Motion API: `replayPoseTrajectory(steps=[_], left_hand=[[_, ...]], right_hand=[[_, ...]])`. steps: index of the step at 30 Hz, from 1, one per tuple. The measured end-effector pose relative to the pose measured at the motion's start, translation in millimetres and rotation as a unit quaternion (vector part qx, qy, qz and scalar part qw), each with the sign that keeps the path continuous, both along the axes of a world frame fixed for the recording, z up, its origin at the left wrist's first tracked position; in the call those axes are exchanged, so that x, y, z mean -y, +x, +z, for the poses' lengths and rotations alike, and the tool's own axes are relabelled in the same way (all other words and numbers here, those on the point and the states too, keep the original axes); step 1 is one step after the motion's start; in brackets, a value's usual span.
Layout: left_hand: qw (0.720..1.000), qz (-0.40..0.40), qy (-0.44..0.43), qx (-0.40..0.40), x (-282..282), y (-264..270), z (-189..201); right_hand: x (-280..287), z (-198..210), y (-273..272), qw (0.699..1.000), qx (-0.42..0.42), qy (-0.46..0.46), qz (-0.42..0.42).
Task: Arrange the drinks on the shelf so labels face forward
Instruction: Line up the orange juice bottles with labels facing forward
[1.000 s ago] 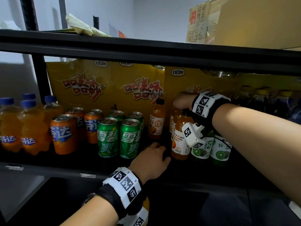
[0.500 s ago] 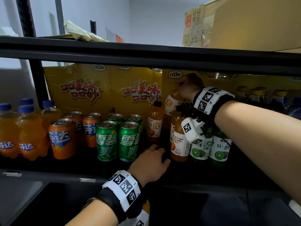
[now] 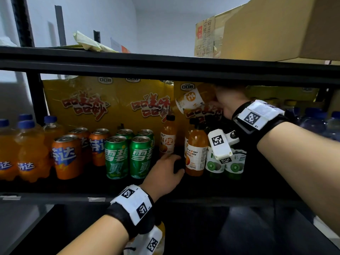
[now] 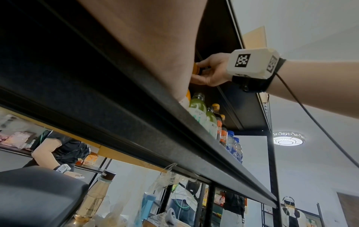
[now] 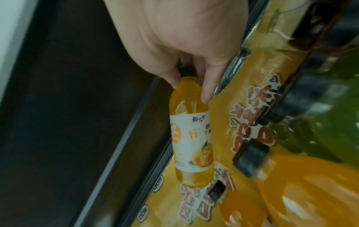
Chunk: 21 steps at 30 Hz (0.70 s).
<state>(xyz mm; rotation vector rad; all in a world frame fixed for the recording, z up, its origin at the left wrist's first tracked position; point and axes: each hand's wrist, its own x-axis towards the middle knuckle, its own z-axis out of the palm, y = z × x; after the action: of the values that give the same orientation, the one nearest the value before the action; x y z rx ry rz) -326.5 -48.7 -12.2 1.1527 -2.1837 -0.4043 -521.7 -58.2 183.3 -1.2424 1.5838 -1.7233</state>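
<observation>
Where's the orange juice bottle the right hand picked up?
In the head view, the orange juice bottle hangs tilted in the right hand, just under the upper shelf, right of centre above the standing bottles.

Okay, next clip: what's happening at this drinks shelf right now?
A person is sorting drinks on a black shelf. Their right hand grips a small orange juice bottle near its cap, lifted and tilted just under the shelf above. Their left hand rests on the shelf board beside the green cans and a standing orange bottle; its fingers are hidden, so whether it holds anything is unclear.
</observation>
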Motion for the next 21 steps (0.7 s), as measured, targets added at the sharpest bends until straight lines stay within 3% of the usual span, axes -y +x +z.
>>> replayPoseTrajectory(steps=[3,5,8,10,15,21], left_hand=[[0.990,0.001,-0.008,-0.142,-6,3,5],[0.963,-0.010,0.045,-0.267,-10,5,10],[0.884,-0.042,0.151,-0.440,-16,10,23],[0.825,-0.088,0.234,-0.507,-20,14,32],[0.780,-0.175,0.350,-0.488,-32,28,41],[0.777,-0.195,0.390,-0.454,-42,35,22]], right_hand=[[-10,-5,4,0.998,0.051,-0.035,0.013],[-21,-6,9,0.996,0.073,-0.042,0.016],[-33,-7,20,0.997,0.055,-0.042,0.029],[-38,-11,31,0.998,0.025,-0.036,0.042],[-49,-35,50,0.994,-0.038,-0.063,0.079],[-68,-79,63,0.992,0.008,-0.063,0.112]])
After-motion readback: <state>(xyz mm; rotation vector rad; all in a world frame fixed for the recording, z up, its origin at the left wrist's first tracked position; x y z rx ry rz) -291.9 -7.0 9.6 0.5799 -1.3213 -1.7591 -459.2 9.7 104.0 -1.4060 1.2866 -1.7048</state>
